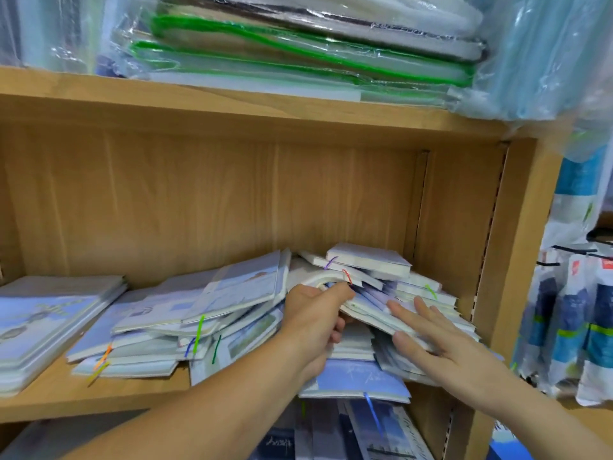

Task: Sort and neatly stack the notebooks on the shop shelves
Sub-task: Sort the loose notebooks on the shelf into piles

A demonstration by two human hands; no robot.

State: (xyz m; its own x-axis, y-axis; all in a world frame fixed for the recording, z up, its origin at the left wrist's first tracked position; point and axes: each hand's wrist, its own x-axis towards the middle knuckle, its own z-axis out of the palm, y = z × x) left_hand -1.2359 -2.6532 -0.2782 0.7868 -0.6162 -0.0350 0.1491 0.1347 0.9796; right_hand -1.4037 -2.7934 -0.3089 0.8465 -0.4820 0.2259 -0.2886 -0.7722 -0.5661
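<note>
A messy heap of pale blue and white notebooks (232,303) with coloured ribbon markers covers the right half of the wooden shelf (99,400). My left hand (315,317) grips the edge of a bent white notebook (331,278) in the middle of the heap, thumb on top. My right hand (428,330) lies flat with straight fingers on the slanted notebooks (421,293) at the right of the heap. A neat stack of notebooks (43,323) sits at the shelf's left end.
The shelf above carries plastic-wrapped folders with green trim (298,58). The cabinet's right side wall (507,244) stands close to the heap. Packaged goods (574,327) hang to the right of the cabinet. More notebooks (374,429) lie on the shelf below.
</note>
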